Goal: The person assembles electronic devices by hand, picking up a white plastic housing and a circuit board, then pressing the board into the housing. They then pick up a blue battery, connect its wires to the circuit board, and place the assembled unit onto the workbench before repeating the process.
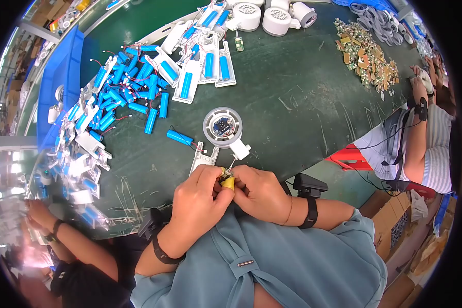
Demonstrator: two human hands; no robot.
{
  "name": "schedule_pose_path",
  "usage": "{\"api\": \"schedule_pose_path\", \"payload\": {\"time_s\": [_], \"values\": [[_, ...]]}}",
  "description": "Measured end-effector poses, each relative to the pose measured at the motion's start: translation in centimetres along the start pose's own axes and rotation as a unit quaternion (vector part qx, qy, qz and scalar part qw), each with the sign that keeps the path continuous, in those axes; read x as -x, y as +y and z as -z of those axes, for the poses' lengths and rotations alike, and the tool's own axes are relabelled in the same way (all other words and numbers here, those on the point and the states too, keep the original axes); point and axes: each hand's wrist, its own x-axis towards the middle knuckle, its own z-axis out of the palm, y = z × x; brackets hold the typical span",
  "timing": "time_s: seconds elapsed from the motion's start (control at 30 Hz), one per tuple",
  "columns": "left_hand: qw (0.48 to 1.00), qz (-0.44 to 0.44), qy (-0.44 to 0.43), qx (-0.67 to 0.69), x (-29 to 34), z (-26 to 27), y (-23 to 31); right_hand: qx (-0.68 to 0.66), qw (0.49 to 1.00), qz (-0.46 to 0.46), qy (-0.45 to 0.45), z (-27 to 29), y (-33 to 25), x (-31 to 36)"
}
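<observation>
My left hand (199, 196) and my right hand (262, 195) meet near the table edge, fingertips pinched together on a small wired part, mostly hidden by the fingers. Yellow wrapping (228, 183) covers a fingertip of my left hand. Thin wires (232, 165) run from the fingertips toward a round white fan housing (237, 145), whose open ring shows a dark blue circuit board (223, 127). Beside my left hand lies a white handle shell (204, 158). A blue cylindrical battery (179, 137) with wires rests just beyond it.
Blue batteries (151, 87) and white shells (187, 84) crowd the left and far side. Fan housings (278, 21) stand at the back. Small circuit boards (367, 54) and grey rings (380, 23) are heaped far right. Co-workers' arms (415, 136) show at right and left (79, 241).
</observation>
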Motion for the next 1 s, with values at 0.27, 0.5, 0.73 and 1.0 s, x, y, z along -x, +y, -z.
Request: {"api": "schedule_pose_path", "payload": {"time_s": [0.27,0.5,0.73,1.0], "values": [[1.000,0.015,0.003,0.014,-0.3,0.0,0.3,-0.018,1.000,0.007,0.000,0.0,0.0,-0.2],[0.999,0.041,-0.018,0.024,-0.4,0.6,0.3,-0.031,0.999,0.008,-0.006,0.2,0.0,-0.1],[0.997,0.039,-0.060,0.037,-0.8,2.3,-0.5,-0.108,0.992,-0.017,0.063,2.0,0.3,0.3],[0.995,0.010,-0.085,-0.045,1.1,1.3,-0.2,0.158,0.977,0.141,0.010,2.6,-2.1,-5.6]]}}
